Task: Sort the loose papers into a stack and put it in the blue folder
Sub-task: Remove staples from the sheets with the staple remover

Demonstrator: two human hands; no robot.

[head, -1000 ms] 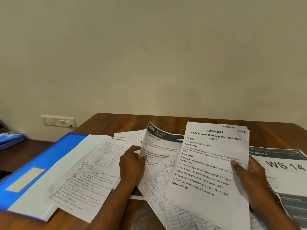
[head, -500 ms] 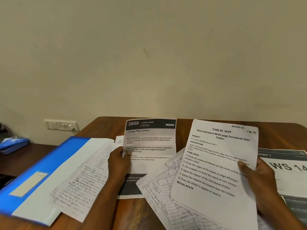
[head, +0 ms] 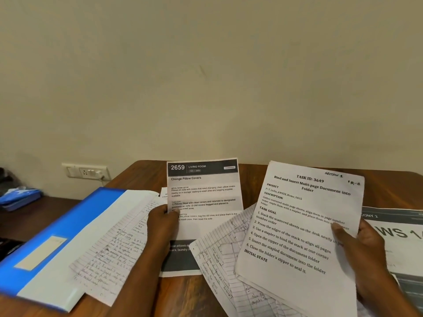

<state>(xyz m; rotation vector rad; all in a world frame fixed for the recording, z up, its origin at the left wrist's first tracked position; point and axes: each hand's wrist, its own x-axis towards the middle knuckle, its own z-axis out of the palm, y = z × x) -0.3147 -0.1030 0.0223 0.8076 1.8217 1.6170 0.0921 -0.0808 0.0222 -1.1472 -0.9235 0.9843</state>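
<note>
Left hand [head: 161, 221] is gripping the left edge of the pillow sheet [head: 203, 202], thumb curled over the front of the page and the other fingers hidden behind it. The sheet, headed "2659 Living Room, Change Pillow Covers", is standing nearly upright, its lower edge down near the table [head: 256, 177].

Right hand [head: 359, 245] is holding the task sheet [head: 304, 225] by its right edge, thumb pressing across the printed lines, fingers wrapping behind. The page is headed "TASK ID: 3649" and is tilting, top leaning to the right.

A lined sheet [head: 219, 243] with ruled boxes and handwriting is lying under the task sheet, poking out at its lower left and overlapping the bottom right corner of the pillow sheet.

Blue folder [head: 57, 227] is lying at the left, angled, with a pale label on its cover. A handwritten page [head: 114, 243] is resting across the folder's right half and onto the table, just beside the left forearm.

At the far right a grey-banded sheet [head: 398, 234] with large "WS 1" lettering is lying flat, partly behind the right hand.

A wall socket [head: 85, 171] is sitting on the cream wall behind the folder. A blue pouch [head: 20, 196] is resting on a lower surface at the far left.
</note>
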